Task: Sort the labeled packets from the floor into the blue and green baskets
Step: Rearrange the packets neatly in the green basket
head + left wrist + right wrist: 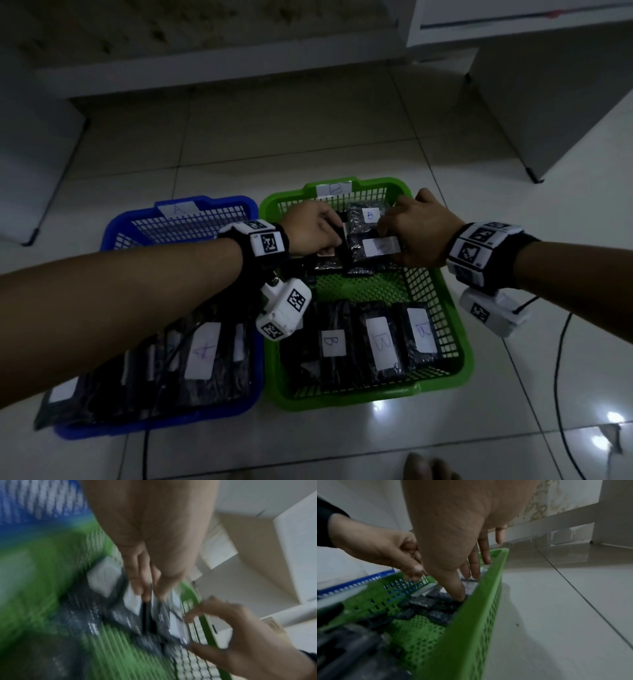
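Note:
Both hands work over the far end of the green basket (442, 284), which is tagged B. My right hand (394, 246) grips a black packet (370, 245) with a white label, thumb on top (458, 593) and fingers behind it. My left hand (334, 240) pinches the edge of a neighbouring packet (132, 601) between thumb and fingers. Another B packet (368, 214) lies just beyond. Three B-labelled packets (382, 342) lie at the basket's near end. The blue basket (212, 202), tagged A, holds several black packets (202, 349) under my left forearm.
The baskets stand side by side on glossy white floor tiles. White furniture legs (534, 178) stand at the back right and another (30, 240) at the left. A black cable (558, 359) runs along the floor on the right. A foot (428, 469) shows at the bottom edge.

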